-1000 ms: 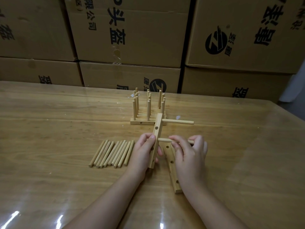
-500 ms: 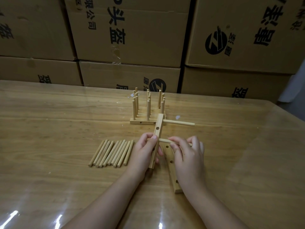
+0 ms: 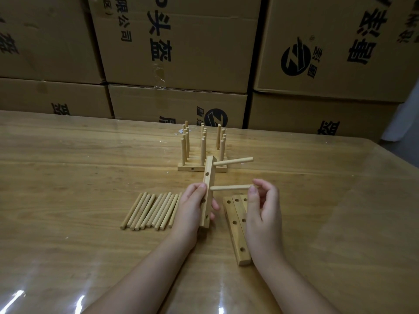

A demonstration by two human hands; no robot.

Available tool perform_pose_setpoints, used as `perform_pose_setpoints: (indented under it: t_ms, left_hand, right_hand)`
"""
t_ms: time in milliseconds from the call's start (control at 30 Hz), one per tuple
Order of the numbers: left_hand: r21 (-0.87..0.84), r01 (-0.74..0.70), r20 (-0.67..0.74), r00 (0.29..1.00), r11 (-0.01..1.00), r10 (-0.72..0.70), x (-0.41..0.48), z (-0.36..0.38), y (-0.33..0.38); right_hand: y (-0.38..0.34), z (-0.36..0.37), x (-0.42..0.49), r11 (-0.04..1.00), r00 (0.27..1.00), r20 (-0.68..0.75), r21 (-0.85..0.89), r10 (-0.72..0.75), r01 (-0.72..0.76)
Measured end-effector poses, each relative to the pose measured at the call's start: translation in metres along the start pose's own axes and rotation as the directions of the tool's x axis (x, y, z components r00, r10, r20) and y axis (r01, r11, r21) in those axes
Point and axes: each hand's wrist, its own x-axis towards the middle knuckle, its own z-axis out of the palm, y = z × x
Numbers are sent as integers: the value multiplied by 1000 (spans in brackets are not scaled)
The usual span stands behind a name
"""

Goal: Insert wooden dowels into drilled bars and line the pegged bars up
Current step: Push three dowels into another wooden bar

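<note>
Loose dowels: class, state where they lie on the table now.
Head view: the loose dowels lie side by side left of centre, beside the left hand holding the drilled bar.

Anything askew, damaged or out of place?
Nothing stands out. The pegged bars stand lined up, dowels upright; loose dowels lie in a neat row; spare bars lie side by side. The left hand grips the held bar; the right hand pinches its second dowel. Only a small pale scrap lies by the pegged bars.
</note>
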Motion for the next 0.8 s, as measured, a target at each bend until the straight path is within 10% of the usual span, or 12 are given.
perform_pose_setpoints:
  t_ms: [800]
  left_hand:
    - [66, -20, -12, 1000, 998, 21, 2, -2, -3]
  right_hand:
    - [6, -3, 5, 997, 999, 19, -75, 37, -35]
